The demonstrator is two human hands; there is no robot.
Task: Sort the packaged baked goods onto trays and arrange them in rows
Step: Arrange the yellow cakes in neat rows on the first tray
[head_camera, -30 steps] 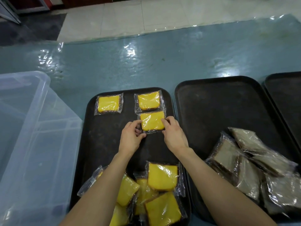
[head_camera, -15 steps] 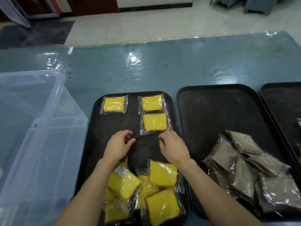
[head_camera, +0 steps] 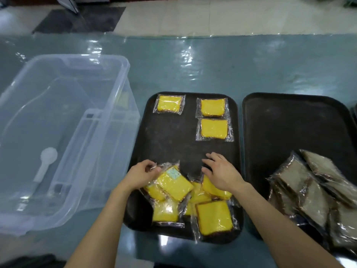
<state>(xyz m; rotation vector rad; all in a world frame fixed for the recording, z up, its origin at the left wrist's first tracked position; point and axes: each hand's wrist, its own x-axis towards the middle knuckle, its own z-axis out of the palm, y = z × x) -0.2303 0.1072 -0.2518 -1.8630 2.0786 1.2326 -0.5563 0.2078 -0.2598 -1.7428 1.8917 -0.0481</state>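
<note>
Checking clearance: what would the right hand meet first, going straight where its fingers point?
The right hand would cross bare tray first, then probably meets the far-left wrapped yellow cake; the exact line is uncertain.

bare forearms [head_camera: 108, 219], left hand [head_camera: 140, 176], right hand [head_camera: 224, 176]

My cake packets [head_camera: 214, 129] wear glossy, crinkly clear film; the dark tray [head_camera: 170, 140] looks matt and scuffed; left, the bin [head_camera: 116, 105] is smooth translucent plastic.

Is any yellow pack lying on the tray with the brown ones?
No, that tray holds only the brown packs; the yellow packs all lie on the neighbouring tray.
</note>
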